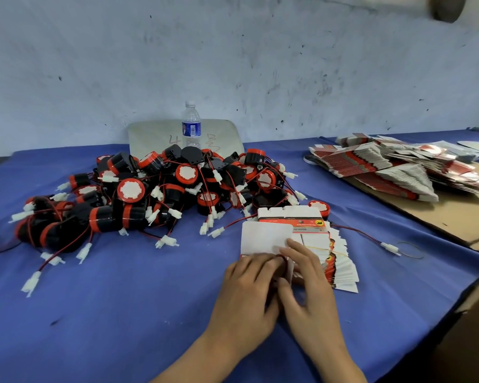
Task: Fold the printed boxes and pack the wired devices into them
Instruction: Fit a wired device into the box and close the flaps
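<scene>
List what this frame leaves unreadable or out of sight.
Head view only:
- Print on the box blank: too small and blurred to read.
- The fold being worked: covered by the left hand and right hand.
- Lower devices in the device pile: buried under others.
- Round object at the top edge: cut off, blurred.

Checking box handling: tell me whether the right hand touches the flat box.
Touching: the head view shows the right hand resting its fingers on the flat box.
</scene>
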Demonstrator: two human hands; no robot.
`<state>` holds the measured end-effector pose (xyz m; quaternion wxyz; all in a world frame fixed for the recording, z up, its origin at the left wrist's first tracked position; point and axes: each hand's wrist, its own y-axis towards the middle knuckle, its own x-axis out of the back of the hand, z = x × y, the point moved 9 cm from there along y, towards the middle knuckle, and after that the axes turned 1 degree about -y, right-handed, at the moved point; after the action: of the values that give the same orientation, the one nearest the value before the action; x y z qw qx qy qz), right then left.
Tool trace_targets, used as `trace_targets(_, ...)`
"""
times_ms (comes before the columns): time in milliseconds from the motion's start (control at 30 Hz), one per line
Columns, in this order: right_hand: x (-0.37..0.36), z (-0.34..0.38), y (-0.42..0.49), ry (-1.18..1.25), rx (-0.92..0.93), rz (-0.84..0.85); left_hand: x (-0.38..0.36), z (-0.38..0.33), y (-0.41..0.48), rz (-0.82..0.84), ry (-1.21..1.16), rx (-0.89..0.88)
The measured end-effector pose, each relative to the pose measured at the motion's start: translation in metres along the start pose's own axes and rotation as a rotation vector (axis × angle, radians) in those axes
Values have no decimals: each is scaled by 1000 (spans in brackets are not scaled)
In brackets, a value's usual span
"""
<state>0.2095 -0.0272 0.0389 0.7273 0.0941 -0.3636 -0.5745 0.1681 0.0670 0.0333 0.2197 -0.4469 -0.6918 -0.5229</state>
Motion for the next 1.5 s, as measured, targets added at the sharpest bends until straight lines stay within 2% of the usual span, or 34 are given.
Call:
trace_targets(133,-3,-11,-4,78,-108,34,-4,3,1,35,63,19)
trace_targets(333,2,-27,1,441,-252,-60,-9,-1,4,82,169,4)
trace_targets(433,-1,-27,4,462,-260,-58,-13,0,3,96,127,18)
trace_targets(633,-3,-31,9,560,-293,-60,-5,5,6,105,-106,-17)
trace_targets(1000,-14,-36,8,630,-331,35,-8,0,8,166,-72,-44)
trace_targets(1100,-18,-35,7,644,-335,55,-8,0,9,161,-157,-42)
trace_targets(1233,-18,-35,6,678,-323,59,-4,11,7,135,-388,59)
trace_targets(1400,-19,-34,4,662,-321,86,-1,22,1,-17,-746,274)
trace_targets(1500,-20,-31,4,662,-312,94,4,26,2,-80,-798,328)
